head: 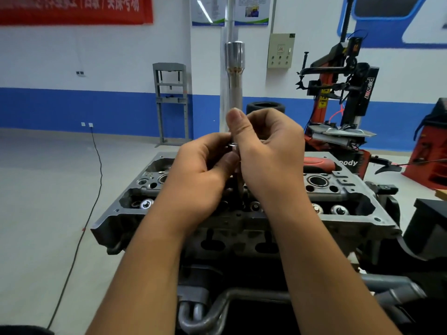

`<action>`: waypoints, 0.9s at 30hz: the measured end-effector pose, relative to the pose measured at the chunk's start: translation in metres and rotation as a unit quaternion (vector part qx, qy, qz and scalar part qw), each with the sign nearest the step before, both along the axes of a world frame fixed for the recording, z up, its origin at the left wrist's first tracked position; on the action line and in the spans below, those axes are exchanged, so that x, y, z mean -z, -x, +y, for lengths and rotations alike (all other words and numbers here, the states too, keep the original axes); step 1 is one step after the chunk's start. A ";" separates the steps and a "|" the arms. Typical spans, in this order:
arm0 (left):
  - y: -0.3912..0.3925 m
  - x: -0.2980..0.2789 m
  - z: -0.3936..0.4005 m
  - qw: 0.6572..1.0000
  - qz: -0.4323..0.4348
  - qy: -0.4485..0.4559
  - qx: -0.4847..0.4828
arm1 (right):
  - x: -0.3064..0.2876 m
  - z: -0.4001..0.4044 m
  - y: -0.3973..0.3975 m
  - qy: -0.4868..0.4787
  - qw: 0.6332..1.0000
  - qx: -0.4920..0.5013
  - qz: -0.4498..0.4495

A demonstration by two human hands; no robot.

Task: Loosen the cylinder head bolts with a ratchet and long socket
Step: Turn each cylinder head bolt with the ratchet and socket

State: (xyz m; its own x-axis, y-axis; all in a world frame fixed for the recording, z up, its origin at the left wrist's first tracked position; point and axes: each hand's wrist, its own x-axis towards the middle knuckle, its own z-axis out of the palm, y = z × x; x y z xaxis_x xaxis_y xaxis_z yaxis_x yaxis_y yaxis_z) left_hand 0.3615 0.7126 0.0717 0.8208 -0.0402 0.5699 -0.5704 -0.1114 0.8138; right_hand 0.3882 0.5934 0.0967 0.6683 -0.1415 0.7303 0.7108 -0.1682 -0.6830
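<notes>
Forearms are reaching forward side by side, both hands meeting above the grey cast-metal cylinder head (358, 213). The left hand (198, 170) is curling inward, its grip pinching a small silver fitting at the bottom of the long polished steel socket (235, 76). The right hand (268, 151) is wrapping the socket's lower shaft, thumb pressing upward along it. The socket is standing upright, wide end on top. A red-handled tool (319, 164) is lying on the head's far edge.

Polished metal socket (235, 68), dull cast head (358, 189)
</notes>
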 end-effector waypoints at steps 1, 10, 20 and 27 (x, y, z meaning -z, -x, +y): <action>-0.001 0.000 -0.002 1.000 -0.005 0.006 -0.025 | 0.001 0.001 0.000 -0.008 1.000 -0.008 0.005; 0.000 0.007 -0.020 0.988 -0.065 0.007 -0.143 | 0.005 0.004 0.001 -0.003 0.999 0.033 -0.031; -0.001 0.002 -0.010 0.995 -0.014 0.060 -0.082 | 0.007 0.004 0.001 0.064 0.997 -0.015 -0.040; 0.000 0.003 -0.019 0.992 -0.018 0.050 -0.112 | 0.007 0.002 0.001 -0.019 0.999 -0.039 -0.028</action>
State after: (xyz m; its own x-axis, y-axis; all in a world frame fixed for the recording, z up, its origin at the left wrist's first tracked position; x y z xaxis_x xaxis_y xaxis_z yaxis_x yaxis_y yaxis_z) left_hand 0.3612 0.6937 0.0687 0.7814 0.1989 0.5915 -0.5703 -0.1575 0.8062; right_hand 0.3873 0.5959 0.0898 0.6372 -0.1185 0.7615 0.7575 -0.0856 -0.6472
